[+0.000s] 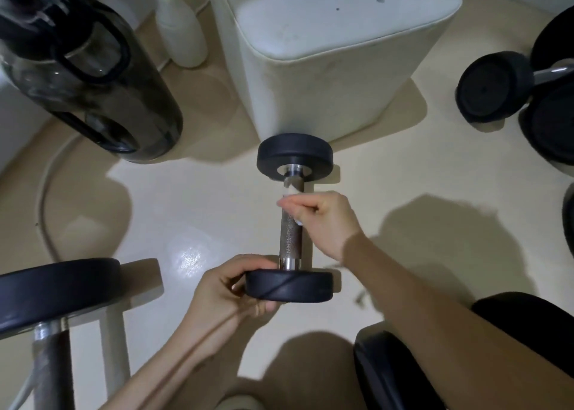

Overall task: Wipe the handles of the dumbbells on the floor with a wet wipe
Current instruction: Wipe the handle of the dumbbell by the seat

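A dumbbell lies on the floor in the middle of the head view, with black round ends and a knurled metal handle (290, 239) pointing away from me. My left hand (230, 298) grips its near black end (289, 287). My right hand (323, 220) is closed around the upper part of the handle with a white wet wipe (290, 192) pressed against the metal; only small bits of the wipe show above and below my fingers. The far end (295, 153) rests against a white padded stool.
The white padded stool (335, 55) stands just beyond the dumbbell. A large dark water bottle (93, 77) and a white spray bottle (186, 34) are at the left. Another dumbbell (52, 294) lies at the lower left, more dumbbells (503, 86) at the right edge.
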The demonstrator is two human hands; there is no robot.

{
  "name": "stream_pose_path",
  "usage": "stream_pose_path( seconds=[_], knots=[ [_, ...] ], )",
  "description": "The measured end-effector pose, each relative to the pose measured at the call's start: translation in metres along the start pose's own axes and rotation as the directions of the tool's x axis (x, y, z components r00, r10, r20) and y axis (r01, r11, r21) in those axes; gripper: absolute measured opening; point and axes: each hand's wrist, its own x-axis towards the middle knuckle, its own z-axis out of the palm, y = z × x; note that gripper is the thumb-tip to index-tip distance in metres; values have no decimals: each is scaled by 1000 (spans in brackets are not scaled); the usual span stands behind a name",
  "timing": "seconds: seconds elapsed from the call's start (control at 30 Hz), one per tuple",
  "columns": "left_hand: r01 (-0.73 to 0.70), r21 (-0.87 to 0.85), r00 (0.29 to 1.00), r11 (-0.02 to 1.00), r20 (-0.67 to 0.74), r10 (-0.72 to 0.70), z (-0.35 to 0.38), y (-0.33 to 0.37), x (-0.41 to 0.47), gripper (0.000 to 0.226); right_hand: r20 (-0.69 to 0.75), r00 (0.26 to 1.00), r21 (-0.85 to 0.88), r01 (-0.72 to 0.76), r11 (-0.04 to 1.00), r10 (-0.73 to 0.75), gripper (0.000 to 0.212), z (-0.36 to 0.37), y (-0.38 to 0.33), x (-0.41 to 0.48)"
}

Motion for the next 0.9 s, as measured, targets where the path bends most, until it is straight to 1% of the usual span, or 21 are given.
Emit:
stream_pose_path(
  seconds=[0.07, 0.1, 0.13, 0.17, 0.23, 0.27, 0.3, 0.33, 0.37, 0.43, 0.47, 0.5, 0.53, 0.57, 0.6, 0.63, 0.67, 0.73, 0.8, 0.83, 0.9],
  knots=[
    [38, -66, 999, 997, -29, -40, -15, -1, -1, 47, 267, 960, -40, -80, 996, 88, 11, 14, 0, -21],
    [45, -42, 998, 998, -48, -47, -22, 1, -2, 48, 358, 928, -95, -75, 993, 104, 10, 16, 1, -25],
    [45, -1, 995, 999, -84, -45, -26, 2, -3, 48, 387, 918, -144, -26, 989, 81, 10, 18, -2, -21],
    [31, 44, 991, 999, -128, -25, -29, 5, -5, 47, 348, 937, -163, 20, 986, 39, 10, 19, -7, -9],
    [-21, 104, 982, 994, -186, 40, -30, 9, -9, 39, 121, 992, -139, 51, 989, -34, 13, 21, -19, 22],
    [-49, 133, 978, 990, -193, 74, -29, 11, -12, 33, 30, 997, -148, 78, 986, -74, 14, 25, -27, 32],
    [-72, 182, 977, 981, -185, 105, -29, 12, -15, 27, 20, 995, -180, 102, 978, -101, 15, 31, -30, 35],
    [-80, 256, 978, 963, -167, 125, -30, 12, -18, 21, 92, 990, -204, 125, 971, -108, 14, 37, -31, 30],
    [-78, 344, 978, 936, -157, 140, -31, 12, -21, 20, 211, 973, -223, 139, 965, -92, 13, 42, -30, 21],
    [-93, 484, 969, 870, -155, 190, -32, 10, -24, 23, 443, 896, -263, 158, 952, -26, 9, 48, -30, 4],
    [-100, 513, 966, 852, -155, 206, -30, 10, -25, 25, 494, 869, -285, 190, 939, -26, 10, 49, -33, 4],
    [-100, 532, 966, 841, -151, 210, -28, 9, -26, 29, 465, 884, -316, 220, 923, -51, 13, 50, -38, 13],
    [-104, 552, 966, 827, -141, 215, -26, 7, -27, 34, 363, 928, -366, 223, 904, -83, 15, 51, -44, 27],
    [-119, 573, 964, 811, -129, 233, -25, 6, -28, 37, 256, 959, -465, 230, 855, -118, 18, 53, -52, 40],
    [-140, 588, 958, 797, -123, 259, -26, 6, -29, 39, 193, 967, -593, 249, 766, -165, 20, 55, -59, 50],
    [-155, 596, 952, 788, -122, 280, -28, 5, -29, 40, 198, 959, -680, 285, 676, -205, 21, 58, -61, 54],
    [-158, 601, 950, 783, -125, 288, -30, 6, -30, 42, 249, 948, -708, 318, 631, -198, 19, 61, -57, 51],
    [-135, 591, 952, 796, -145, 270, -34, 7, -31, 52, 450, 888, -643, 397, 654, -97, 18, 68, -52, 22],
    [-96, 550, 962, 830, -164, 220, -37, 7, -31, 66, 594, 805, -541, 404, 737, -6, 28, 62, -58, -5],
    [-77, 529, 966, 845, -171, 195, -38, 6, -32, 73, 605, 796, -541, 407, 736, 5, 32, 58, -60, -1],
    [-63, 510, 967, 858, -182, 180, -37, 5, -32, 84, 478, 876, -666, 413, 621, -69, 21, 51, -61, 29]
  ],
)
